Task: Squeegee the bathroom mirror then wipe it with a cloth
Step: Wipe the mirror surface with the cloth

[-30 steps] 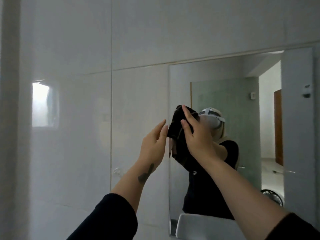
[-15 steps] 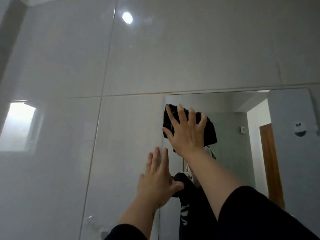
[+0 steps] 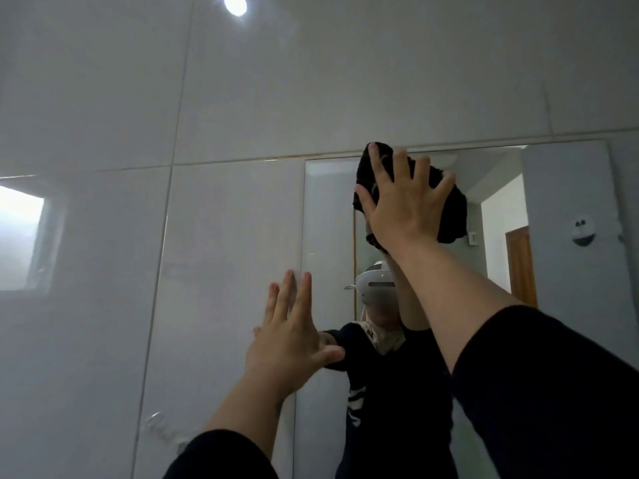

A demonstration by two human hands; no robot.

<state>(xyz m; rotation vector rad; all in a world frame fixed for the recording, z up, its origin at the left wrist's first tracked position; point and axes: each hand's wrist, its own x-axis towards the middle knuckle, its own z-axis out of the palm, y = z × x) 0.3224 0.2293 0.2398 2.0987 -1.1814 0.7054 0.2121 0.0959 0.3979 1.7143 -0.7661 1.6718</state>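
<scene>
A frameless bathroom mirror [image 3: 567, 188] is set into the pale tiled wall on the right. My right hand [image 3: 401, 209] presses a black cloth [image 3: 453, 216] flat against the glass near the mirror's top edge, fingers spread over it. My left hand [image 3: 290, 333] lies flat with fingers apart on the mirror's left edge, lower down, holding nothing. The glass shows a person in a black top. No squeegee is in view.
Large glossy grey wall tiles [image 3: 242, 98] surround the mirror. They carry the reflection of a window [image 3: 20, 236] at the left and of a ceiling light [image 3: 235, 3] at the top. A small white holder [image 3: 582, 231] hangs on the wall at the mirror's right.
My right hand has carried the cloth up and to the right along the mirror's top edge. My left hand has gone flat against the mirror's left edge. The view has tilted upward.
</scene>
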